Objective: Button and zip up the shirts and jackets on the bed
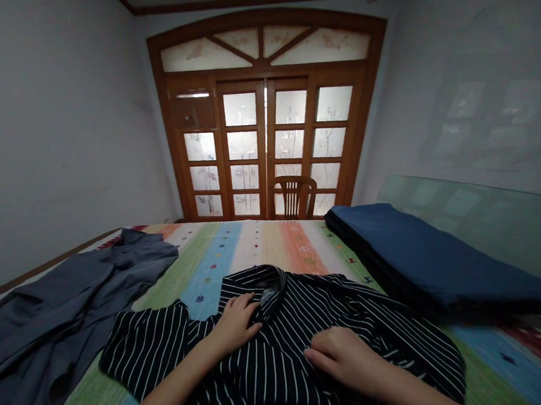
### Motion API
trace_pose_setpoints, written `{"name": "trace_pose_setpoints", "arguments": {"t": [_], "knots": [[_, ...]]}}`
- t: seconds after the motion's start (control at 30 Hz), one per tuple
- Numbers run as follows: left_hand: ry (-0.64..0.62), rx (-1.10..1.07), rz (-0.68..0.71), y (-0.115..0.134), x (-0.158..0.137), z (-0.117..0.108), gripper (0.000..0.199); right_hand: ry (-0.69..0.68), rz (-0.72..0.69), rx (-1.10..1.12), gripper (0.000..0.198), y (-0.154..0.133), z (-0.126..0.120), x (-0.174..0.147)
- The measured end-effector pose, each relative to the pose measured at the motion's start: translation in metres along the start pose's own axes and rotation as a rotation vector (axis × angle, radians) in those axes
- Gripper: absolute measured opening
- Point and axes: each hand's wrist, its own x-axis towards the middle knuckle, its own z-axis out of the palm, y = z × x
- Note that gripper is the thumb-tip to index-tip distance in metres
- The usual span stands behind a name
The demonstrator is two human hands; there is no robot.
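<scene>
A black shirt with thin white stripes (274, 370) lies spread and rumpled in front of me, its collar pointing away. My left hand (235, 322) rests on the cloth just left of the collar, fingers stretched out and fairly flat. Lower and to the right, my right hand (339, 356) is closed at the shirt's front, its fingers curled against the fabric. Their tips are mostly hidden under the hand. One short sleeve (145, 340) reaches out to the left, while the right side of the shirt is folded and creased.
A multicoloured striped bedspread (255, 241) lies beneath the shirt. Grey clothing (82, 304) is strewn on the left. Dark blue folded fabric (419, 247) is stacked on the right, beside a pale green panel (477, 211). A wooden chair (293, 194) stands beyond, before glazed wooden doors (266, 146).
</scene>
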Motion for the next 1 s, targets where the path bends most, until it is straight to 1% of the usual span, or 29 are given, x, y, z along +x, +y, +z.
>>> {"name": "trace_pose_setpoints", "arguments": {"t": [0.07,0.17,0.23,0.37,0.43,0.5,0.53,0.6,0.73,0.83,0.9,1.0], "knots": [[0.020,-0.016,0.029,0.005,-0.001,0.005,0.042,0.046,0.019,0.046,0.030,-0.004,0.003,0.021],[0.054,-0.083,0.046,0.004,-0.001,0.012,0.034,0.081,0.003,0.112,0.019,-0.012,0.013,0.052],[0.073,-0.151,0.040,-0.001,0.000,0.016,0.033,0.117,-0.015,0.120,0.023,-0.017,0.022,0.067],[0.086,-0.280,-0.034,-0.007,0.003,0.019,0.041,0.231,0.007,0.076,0.032,-0.022,0.039,0.083],[0.081,-0.339,-0.057,-0.007,0.004,0.017,0.039,0.279,0.037,0.057,0.030,-0.021,0.045,0.087],[0.083,-0.383,-0.059,-0.006,0.004,0.015,0.039,0.311,0.060,0.074,0.024,-0.018,0.050,0.089],[0.089,-0.392,-0.065,-0.006,0.004,0.015,0.039,0.322,0.066,0.105,0.019,-0.015,0.051,0.090],[0.105,-0.393,-0.097,-0.005,0.004,0.014,0.037,0.352,0.073,0.249,0.012,-0.009,0.054,0.093],[0.129,-0.403,-0.164,-0.005,0.007,0.016,0.021,0.390,0.095,0.575,0.007,0.002,0.056,0.101],[0.155,-0.419,-0.212,-0.003,0.012,0.017,0.012,0.395,0.111,0.683,0.006,0.006,0.057,0.107],[0.173,-0.395,-0.255,-0.001,0.014,0.017,0.014,0.408,0.104,0.744,0.007,0.007,0.057,0.108],[0.196,-0.352,-0.317,0.003,0.016,0.018,0.022,0.438,0.071,0.804,0.010,0.006,0.057,0.107]]}}
